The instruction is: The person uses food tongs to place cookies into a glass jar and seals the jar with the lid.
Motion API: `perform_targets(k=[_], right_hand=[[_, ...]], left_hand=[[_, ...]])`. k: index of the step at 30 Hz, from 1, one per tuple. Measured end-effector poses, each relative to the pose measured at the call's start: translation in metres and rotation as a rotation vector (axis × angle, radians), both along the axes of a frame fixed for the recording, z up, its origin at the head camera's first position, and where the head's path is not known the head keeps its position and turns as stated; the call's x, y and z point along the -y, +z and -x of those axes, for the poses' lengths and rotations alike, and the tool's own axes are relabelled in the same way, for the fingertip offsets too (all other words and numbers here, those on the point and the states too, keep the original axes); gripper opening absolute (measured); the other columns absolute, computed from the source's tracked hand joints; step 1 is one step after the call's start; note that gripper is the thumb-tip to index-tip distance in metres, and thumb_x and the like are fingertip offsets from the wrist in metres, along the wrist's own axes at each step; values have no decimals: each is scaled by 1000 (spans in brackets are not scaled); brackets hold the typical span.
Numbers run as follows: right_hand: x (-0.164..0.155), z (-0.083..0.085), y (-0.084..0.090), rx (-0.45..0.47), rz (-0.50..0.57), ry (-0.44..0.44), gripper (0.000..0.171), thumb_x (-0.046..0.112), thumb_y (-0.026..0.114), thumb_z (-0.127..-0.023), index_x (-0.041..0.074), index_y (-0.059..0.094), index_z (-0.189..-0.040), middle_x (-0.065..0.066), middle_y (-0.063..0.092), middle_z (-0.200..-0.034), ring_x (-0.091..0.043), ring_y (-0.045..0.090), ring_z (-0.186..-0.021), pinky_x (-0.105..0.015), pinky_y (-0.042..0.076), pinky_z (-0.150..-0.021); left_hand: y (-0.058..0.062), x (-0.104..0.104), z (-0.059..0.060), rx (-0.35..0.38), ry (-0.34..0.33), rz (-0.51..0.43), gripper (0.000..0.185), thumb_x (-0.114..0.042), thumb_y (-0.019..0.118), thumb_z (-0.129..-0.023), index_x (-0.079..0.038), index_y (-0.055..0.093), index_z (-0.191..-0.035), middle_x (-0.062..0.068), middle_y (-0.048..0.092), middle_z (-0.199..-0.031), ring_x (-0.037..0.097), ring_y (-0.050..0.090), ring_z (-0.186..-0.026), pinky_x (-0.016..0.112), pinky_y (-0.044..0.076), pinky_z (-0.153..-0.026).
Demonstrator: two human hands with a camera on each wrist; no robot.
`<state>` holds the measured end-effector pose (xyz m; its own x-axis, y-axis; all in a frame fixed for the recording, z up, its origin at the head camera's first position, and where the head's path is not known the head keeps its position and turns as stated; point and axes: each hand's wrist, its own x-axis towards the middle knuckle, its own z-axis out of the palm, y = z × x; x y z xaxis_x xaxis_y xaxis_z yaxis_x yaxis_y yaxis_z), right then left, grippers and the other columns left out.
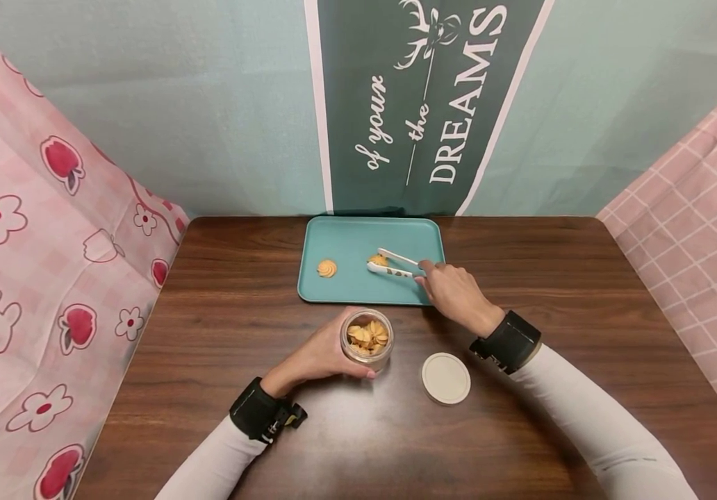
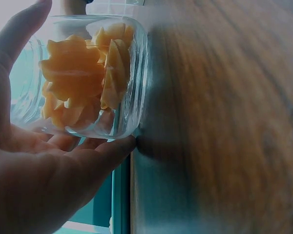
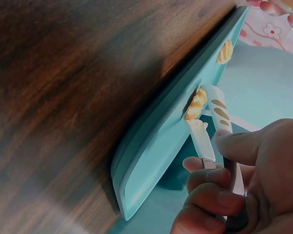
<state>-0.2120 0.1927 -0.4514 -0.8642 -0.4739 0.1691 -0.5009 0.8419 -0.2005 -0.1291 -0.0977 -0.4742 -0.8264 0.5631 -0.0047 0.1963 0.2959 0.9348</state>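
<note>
My left hand [image 1: 324,351] is wrapped around a clear glass jar [image 1: 365,357], with thumb and fingers on opposite sides. Swirl-shaped cookies [image 2: 73,63] fill part of the jar, whose mouth is uncovered. Over the right part of a teal tray [image 1: 411,232], my right hand [image 1: 455,295] grips a pair of white-tipped tongs [image 1: 402,258]. The tong tips lie on either side of one cookie [image 3: 196,105] at the tray's middle; whether it is lifted off the surface I cannot tell. A second cookie [image 1: 326,268] lies on the tray's left side.
A round cream-coloured lid [image 1: 446,378] lies on the brown wooden table [image 1: 227,278], right of the jar. Behind the tray hangs a green cloth [image 1: 240,104] with lettering. Pink patterned cloths [image 1: 14,264] border both sides.
</note>
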Motion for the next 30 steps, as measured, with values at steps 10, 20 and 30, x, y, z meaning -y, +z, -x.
perform_targets(k=[10,20,30], right_hand=[[1,-2,2,-13,3,3,33,17,63,-107,-9,63,-126,-14,62,-73,-31,67,-64,-48,56,-53],[1,-8,5,-65,28,31,30,16,65,-106,-8,64,-124,-15,62,-75,-32,65,-62,-48,55,-51],[1,-12,8,-103,40,43,29,16,66,-106,-7,64,-123,-16,61,-74,-36,66,-62,-51,55,-51]], left_hand=[[1,0,1,1,-1,2,98,-20,103,-67,-12,49,-149,2,62,-139,19,58,-128,41,44,-115],[2,-1,1,-6,5,2,97,-20,103,-67,-13,50,-148,3,62,-138,20,59,-127,42,44,-115],[0,-1,-1,-1,7,-5,94,-16,102,-67,-15,51,-146,0,62,-137,18,58,-127,40,44,-115]])
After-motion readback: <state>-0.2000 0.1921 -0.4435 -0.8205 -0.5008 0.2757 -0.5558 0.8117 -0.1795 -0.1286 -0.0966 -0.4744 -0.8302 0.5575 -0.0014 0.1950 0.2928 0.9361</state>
